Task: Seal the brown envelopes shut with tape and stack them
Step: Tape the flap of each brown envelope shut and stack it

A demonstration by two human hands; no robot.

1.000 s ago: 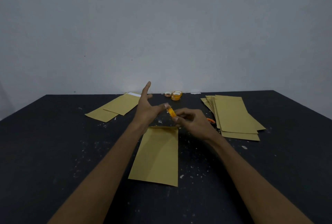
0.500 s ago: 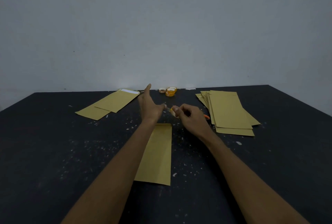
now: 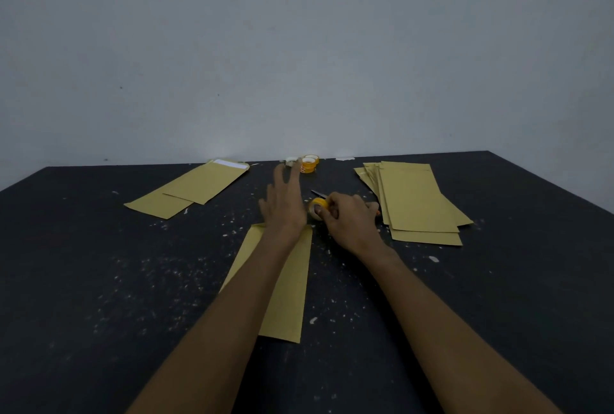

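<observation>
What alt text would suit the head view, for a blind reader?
A person's right hand grips a yellow tape roll beside the open left hand, which is spread over the top end of a brown envelope on a black table. More envelopes lie in a stack to the right and a pair to the left.

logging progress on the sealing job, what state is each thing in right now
centre envelope: flat, far end hidden, seal unclear
left hand: open, fingers straight, over centre envelope's far end
tape roll: held, beside the left hand
right hand: grips the tape roll
left envelopes: two, flat, overlapping, one showing a white strip
right pile: flat, fanned
spare tape rolls: resting at table's far edge
scissors: lying flat, mostly hidden by right hand
</observation>
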